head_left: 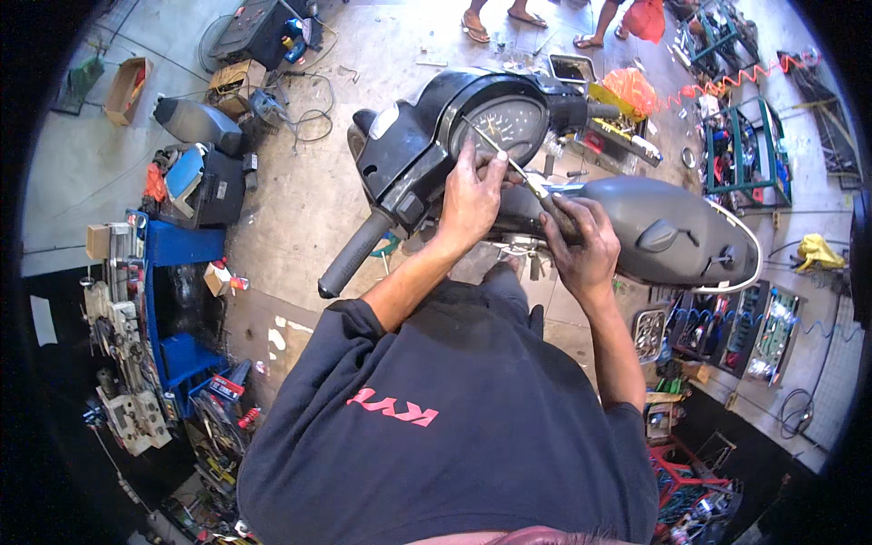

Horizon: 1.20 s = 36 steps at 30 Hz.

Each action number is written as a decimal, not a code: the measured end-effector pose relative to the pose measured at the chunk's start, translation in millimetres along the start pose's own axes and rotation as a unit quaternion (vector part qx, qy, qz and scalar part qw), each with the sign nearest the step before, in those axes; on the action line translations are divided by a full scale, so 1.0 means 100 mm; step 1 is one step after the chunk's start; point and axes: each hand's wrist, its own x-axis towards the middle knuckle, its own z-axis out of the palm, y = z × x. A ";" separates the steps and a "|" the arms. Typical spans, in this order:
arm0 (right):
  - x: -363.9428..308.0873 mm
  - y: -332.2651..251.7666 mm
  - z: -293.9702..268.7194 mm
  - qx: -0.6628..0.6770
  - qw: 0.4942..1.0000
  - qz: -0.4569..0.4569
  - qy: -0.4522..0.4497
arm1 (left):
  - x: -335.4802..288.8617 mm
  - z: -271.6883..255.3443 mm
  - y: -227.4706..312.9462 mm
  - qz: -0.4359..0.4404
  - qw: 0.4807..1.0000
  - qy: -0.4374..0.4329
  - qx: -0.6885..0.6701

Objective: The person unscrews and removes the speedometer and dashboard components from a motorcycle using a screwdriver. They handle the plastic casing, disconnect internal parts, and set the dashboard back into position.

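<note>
My right hand (581,241) is wrapped round the handle end of a long, slim tool that looks like a screwdriver (518,170). Its thin metal shaft slants up and left across the round instrument cluster (516,123) of a black scooter. Close to that cluster's lower edge, my left hand (472,198) pinches the shaft, its thumb and fingers pressed together. Where the tip meets the cluster is too small to make out. The scooter's left handlebar grip (357,254) juts out beside my left forearm, and its dark seat (636,213) lies to the right of my right hand.
At the far edge stand other people's feet in sandals (477,27). A blue metal stand (186,245) and a black case (218,186) are on the left. To the right are a green-framed rack (749,150), parts trays (772,336) and a coiled orange hose (727,89).
</note>
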 end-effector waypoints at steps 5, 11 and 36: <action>0.20 0.03 0.02 -0.006 0.999 -0.032 -0.016 | 0.09 0.00 0.12 -0.005 0.998 0.029 0.047; 0.28 0.07 0.02 -0.001 0.998 -0.051 -0.024 | 0.06 0.02 0.27 -0.035 0.994 0.049 0.095; 0.10 0.39 0.27 0.076 0.997 -0.031 0.012 | 0.04 0.04 0.07 0.014 0.973 0.089 0.212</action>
